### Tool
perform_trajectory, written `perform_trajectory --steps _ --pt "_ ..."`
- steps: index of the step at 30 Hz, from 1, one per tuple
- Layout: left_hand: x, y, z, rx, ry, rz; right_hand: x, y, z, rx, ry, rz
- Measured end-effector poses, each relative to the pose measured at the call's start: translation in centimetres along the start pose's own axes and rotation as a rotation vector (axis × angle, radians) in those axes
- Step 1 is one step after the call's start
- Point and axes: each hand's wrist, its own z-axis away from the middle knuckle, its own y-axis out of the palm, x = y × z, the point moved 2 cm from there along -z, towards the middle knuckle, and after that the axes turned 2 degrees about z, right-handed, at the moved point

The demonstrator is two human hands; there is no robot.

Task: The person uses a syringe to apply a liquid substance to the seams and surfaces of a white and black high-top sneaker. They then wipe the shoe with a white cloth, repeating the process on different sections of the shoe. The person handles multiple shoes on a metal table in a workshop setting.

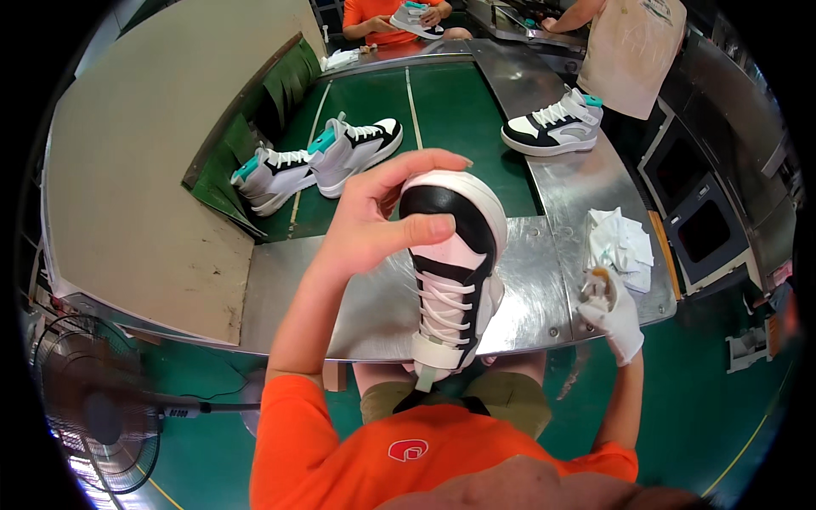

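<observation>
My bare left hand (374, 217) grips a high-top sneaker (446, 280) by its toe, thumb on the black toe cap and fingers over the sole edge. This sneaker is white and black with white laces and an ankle strap, its toe pointing away from me and its heel close to my body. My right hand (610, 313) wears a white glove and is apart from the sneaker, beside a pile of white cloths (619, 242). Its fingers are curled, with something brownish at the tips that is too small to name.
Two matching sneakers (357, 157) are on the green conveyor belt (455, 110), far left, by green flaps (285, 93). Another sneaker (554, 127) rests on the metal edge (595, 178) at right. A fan (106, 416) stands lower left. Across the table, a person (387, 21) holds a shoe.
</observation>
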Motion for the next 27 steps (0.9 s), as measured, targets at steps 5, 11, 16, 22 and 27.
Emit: perform_trajectory --steps 5,11,16,22,27 --pt "2.3 -1.6 -2.1 -0.026 0.000 0.013 2.3 0.4 0.7 -0.101 -0.032 -0.195" --pt "7.8 -5.3 -3.5 -0.235 0.005 0.228 2.8 1.5 -0.1 -0.019 -0.020 0.007" --pt "11.8 -8.3 -0.8 -0.388 -0.070 0.441 1.2 -0.1 -0.9 0.042 -0.113 0.243" --pt "14.2 -9.5 2.5 -0.458 -0.066 0.582 1.0 -1.0 -1.4 0.016 0.015 0.013" --pt "15.0 -9.4 2.5 -0.432 -0.154 0.590 4.9 3.5 -1.7 0.254 0.075 0.180"
